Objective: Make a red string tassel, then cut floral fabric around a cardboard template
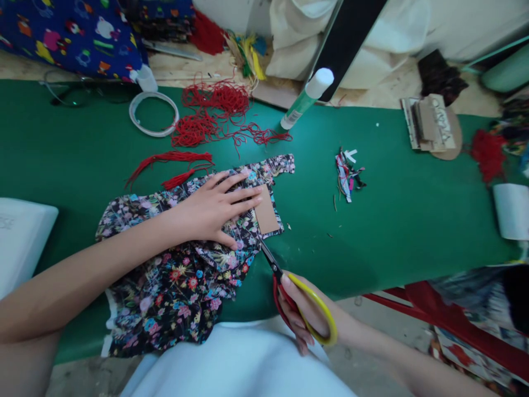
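Observation:
Black floral fabric (177, 281) lies spread and bunched on the green table. My left hand (215, 207) rests flat on it with fingers spread, the fingertips reaching the left edge of a small tan cardboard rectangle (267, 212) that lies on the fabric. My right hand (300, 311) grips scissors (273, 263) with red and yellow handles. Their blades point up and left, the tips at the fabric just below the cardboard's lower left corner. How far the blades are apart is hard to tell.
Red threads (215, 107), a tape ring (154, 114) and a glue stick (308, 99) are beyond the fabric. Fabric scraps (347, 173) lie right of it, with cardboard pieces (433, 124) farther right. A white object (25, 237) sits at the left.

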The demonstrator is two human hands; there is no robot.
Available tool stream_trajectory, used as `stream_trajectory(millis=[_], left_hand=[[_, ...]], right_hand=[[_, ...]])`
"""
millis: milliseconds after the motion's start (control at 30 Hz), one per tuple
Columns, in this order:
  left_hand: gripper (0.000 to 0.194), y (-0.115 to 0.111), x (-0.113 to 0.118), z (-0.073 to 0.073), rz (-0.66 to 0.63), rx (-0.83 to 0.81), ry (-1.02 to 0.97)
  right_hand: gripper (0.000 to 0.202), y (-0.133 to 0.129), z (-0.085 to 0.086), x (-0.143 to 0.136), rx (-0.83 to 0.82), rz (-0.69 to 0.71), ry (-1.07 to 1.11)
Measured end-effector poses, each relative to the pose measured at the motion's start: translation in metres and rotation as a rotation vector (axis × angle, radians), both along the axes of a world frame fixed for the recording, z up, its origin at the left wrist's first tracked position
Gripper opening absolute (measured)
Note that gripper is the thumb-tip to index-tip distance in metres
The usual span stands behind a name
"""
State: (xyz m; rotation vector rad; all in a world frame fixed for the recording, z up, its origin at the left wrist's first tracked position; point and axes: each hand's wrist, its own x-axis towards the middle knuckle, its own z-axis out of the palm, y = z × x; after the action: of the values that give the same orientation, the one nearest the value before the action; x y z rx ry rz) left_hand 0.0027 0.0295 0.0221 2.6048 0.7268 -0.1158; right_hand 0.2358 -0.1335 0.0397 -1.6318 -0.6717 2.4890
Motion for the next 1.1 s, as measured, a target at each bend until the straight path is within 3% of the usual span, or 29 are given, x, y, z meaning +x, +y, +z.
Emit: stream_trajectory(millis=[667, 1100], left_hand=[[0.098, -0.0006, -0.0014, -0.0003, -0.013, 0.018, 0.007], [0.098, -0.0003, -0.0012, -0.0008, -0.012, 0.013, 0.001]], right_hand=[[0.067, -0.0087, -0.0087, -0.0068, -0.111, -0.094, 0.148], [0.064, -0.0043, -0.0067, -0.0089, -0.098, -0.106, 0.121]])
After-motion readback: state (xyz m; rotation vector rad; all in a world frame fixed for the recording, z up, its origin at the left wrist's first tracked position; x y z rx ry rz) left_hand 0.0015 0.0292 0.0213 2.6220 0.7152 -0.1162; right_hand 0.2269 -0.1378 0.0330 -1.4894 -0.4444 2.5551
